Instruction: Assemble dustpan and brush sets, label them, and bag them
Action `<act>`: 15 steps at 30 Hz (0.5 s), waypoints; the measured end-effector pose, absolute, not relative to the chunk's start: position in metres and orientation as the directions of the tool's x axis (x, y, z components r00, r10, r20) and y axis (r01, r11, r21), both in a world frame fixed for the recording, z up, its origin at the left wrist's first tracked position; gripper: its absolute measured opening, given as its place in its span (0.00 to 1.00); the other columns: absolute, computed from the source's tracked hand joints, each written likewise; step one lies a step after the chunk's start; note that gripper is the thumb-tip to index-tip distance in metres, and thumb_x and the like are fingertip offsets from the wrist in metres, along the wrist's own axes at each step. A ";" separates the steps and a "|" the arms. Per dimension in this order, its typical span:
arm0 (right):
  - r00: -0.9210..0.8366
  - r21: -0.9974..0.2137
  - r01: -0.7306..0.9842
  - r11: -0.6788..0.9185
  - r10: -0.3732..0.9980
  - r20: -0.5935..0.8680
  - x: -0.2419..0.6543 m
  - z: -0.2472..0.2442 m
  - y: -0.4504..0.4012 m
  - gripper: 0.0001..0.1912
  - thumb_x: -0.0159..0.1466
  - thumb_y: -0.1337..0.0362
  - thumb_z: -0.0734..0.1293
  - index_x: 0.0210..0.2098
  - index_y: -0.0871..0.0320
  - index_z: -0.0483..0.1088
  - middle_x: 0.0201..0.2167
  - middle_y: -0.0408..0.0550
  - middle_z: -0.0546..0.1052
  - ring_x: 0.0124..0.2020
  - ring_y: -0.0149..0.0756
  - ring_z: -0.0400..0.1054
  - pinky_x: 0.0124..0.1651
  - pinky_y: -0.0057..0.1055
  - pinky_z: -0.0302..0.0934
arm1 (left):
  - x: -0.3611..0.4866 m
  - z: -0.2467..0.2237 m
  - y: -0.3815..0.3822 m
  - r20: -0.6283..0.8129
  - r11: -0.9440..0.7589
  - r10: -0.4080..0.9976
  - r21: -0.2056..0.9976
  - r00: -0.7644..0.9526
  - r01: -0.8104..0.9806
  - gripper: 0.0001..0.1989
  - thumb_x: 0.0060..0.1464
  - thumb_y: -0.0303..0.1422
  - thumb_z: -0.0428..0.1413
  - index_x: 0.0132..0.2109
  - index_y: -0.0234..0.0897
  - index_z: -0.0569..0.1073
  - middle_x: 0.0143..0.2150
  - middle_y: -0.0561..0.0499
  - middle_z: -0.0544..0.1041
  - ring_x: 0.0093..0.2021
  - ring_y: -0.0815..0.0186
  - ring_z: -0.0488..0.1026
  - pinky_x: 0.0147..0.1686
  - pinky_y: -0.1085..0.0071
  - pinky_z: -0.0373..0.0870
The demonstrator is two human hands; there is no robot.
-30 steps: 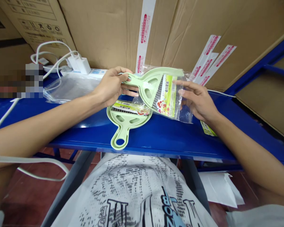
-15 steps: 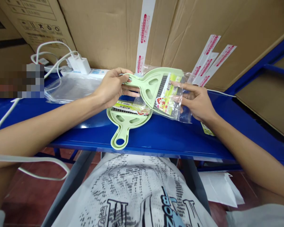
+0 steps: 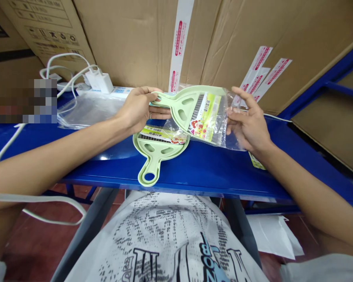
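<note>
My left hand [image 3: 139, 106] is closed round the handle of a light green dustpan-and-brush set [image 3: 182, 107], which is held tilted above the table. A grey-bristled brush and a yellow-green card with a red cartoon lie in the pan. Its wide end sits inside a clear plastic bag [image 3: 232, 137]. At the bag's right end, my right hand [image 3: 248, 121] pinches the film, its index finger raised. A second green dustpan-and-brush set [image 3: 157, 149], with a similar card, lies below on the blue table [image 3: 211, 172], its ring handle toward me.
Clear plastic bags [image 3: 91, 111] lie at left, before a white power strip [image 3: 122, 91] with plugged chargers [image 3: 99, 80] and cables. Large cardboard boxes [image 3: 129, 43] stand behind. White-and-red tape strips [image 3: 178, 51] hang there. A yellow-green card [image 3: 256, 161] lies near my right wrist.
My right hand has moved slightly right, off the card area to the bag's end, and the film is stretched out that way. The held dustpan set has shifted slightly left.
</note>
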State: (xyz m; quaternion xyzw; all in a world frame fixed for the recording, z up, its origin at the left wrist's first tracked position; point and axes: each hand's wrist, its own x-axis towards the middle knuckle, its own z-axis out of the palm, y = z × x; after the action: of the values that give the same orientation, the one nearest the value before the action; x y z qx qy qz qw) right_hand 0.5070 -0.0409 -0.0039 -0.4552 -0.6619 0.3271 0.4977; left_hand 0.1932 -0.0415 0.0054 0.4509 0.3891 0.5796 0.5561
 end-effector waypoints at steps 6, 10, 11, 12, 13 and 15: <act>-0.096 -0.930 0.227 0.288 0.957 0.272 0.507 0.001 -0.040 0.39 0.65 0.43 0.72 0.71 0.41 0.61 0.48 0.50 0.84 0.37 0.47 0.82 0.29 0.40 0.78 | 0.193 0.002 -0.040 0.103 -0.081 0.993 0.941 0.050 -0.328 0.04 0.66 0.26 0.57 0.44 0.41 0.71 0.34 0.49 0.83 0.35 0.59 0.85 0.41 0.62 0.87; -0.192 -0.947 0.244 0.211 0.967 0.166 0.500 0.004 -0.046 0.37 0.66 0.32 0.66 0.64 0.47 0.69 0.45 0.54 0.85 0.40 0.51 0.83 0.35 0.45 0.80 | 0.199 0.004 -0.046 0.117 -0.114 0.993 0.942 -0.010 -0.317 0.07 0.65 0.22 0.53 0.41 0.39 0.70 0.35 0.50 0.82 0.33 0.61 0.84 0.41 0.58 0.87; -0.215 -0.949 0.242 0.204 0.965 0.152 0.497 0.004 -0.048 0.38 0.66 0.30 0.65 0.64 0.48 0.70 0.44 0.54 0.85 0.41 0.52 0.83 0.36 0.46 0.81 | 0.201 0.004 -0.048 0.122 -0.121 0.992 0.941 -0.019 -0.316 0.08 0.65 0.21 0.52 0.41 0.39 0.70 0.35 0.50 0.81 0.34 0.61 0.84 0.42 0.58 0.87; -0.234 -0.950 0.238 0.204 0.961 0.148 0.495 0.004 -0.051 0.39 0.66 0.29 0.65 0.64 0.48 0.70 0.44 0.54 0.85 0.43 0.53 0.84 0.38 0.47 0.81 | 0.203 0.004 -0.049 0.127 -0.128 0.992 0.940 -0.025 -0.315 0.08 0.65 0.21 0.52 0.40 0.39 0.70 0.35 0.49 0.81 0.34 0.61 0.85 0.42 0.58 0.87; -0.246 -0.949 0.236 0.208 0.958 0.149 0.493 0.004 -0.053 0.39 0.65 0.30 0.66 0.64 0.47 0.70 0.45 0.54 0.85 0.44 0.54 0.83 0.39 0.48 0.82 | 0.205 0.003 -0.050 0.131 -0.133 0.991 0.940 -0.029 -0.314 0.08 0.65 0.21 0.52 0.40 0.39 0.69 0.35 0.49 0.81 0.35 0.61 0.85 0.43 0.57 0.87; -0.241 -0.948 0.233 0.218 0.957 0.161 0.492 0.001 -0.055 0.38 0.63 0.34 0.73 0.64 0.47 0.71 0.45 0.53 0.85 0.45 0.55 0.83 0.41 0.51 0.82 | 0.207 0.002 -0.052 0.136 -0.138 0.990 0.940 -0.029 -0.312 0.08 0.66 0.21 0.52 0.40 0.38 0.69 0.34 0.50 0.80 0.35 0.61 0.85 0.43 0.57 0.87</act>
State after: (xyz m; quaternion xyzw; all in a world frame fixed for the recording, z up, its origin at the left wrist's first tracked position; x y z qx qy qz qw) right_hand 0.4915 -0.0549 0.0015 -0.4518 -0.6585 0.4324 0.4186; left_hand 0.2072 -0.0523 0.0017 0.4459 0.3801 0.6085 0.5352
